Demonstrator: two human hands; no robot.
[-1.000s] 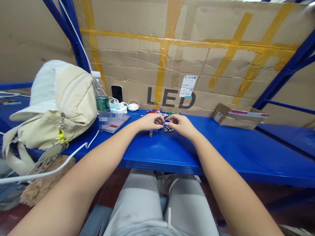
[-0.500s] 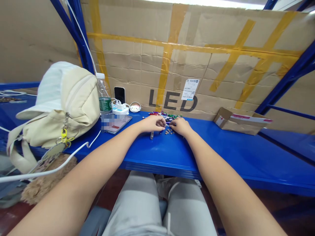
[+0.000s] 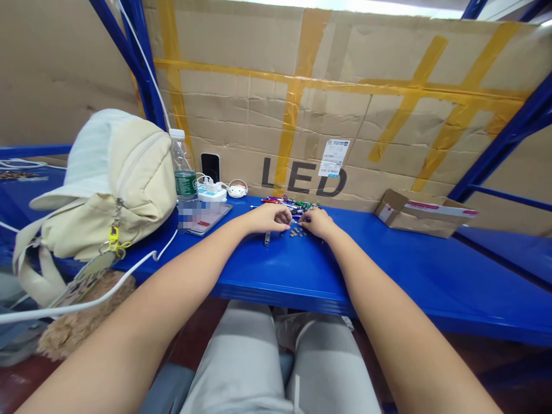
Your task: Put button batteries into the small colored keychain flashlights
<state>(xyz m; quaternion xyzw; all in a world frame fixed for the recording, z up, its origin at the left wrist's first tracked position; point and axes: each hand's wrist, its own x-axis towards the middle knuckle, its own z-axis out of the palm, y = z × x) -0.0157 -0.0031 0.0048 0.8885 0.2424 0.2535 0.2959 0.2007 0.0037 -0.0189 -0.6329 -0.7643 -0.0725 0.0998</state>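
A small pale piece (image 3: 294,222), too small to identify, is seen between the fingertips of the left hand (image 3: 276,218) and the right hand (image 3: 314,222), above the blue shelf (image 3: 284,264). The fingers of both hands are curled in a pinching pose, but whether the piece is gripped by either cannot be told. Were the pinch to slip, the piece could be dropped among the small round discs (image 3: 297,232) just below and be hard to pick out. The discs could be scattered by a brush of the right fingers, and the pile of pens (image 3: 280,200) behind could be disturbed by the knuckles. The dark cylinder (image 3: 267,238), lying near the left wrist, could be set rolling if nudged. Compared with one second ago, when the hands were brought together over a blue item, the fingertips are parted slightly and the discs are more exposed.
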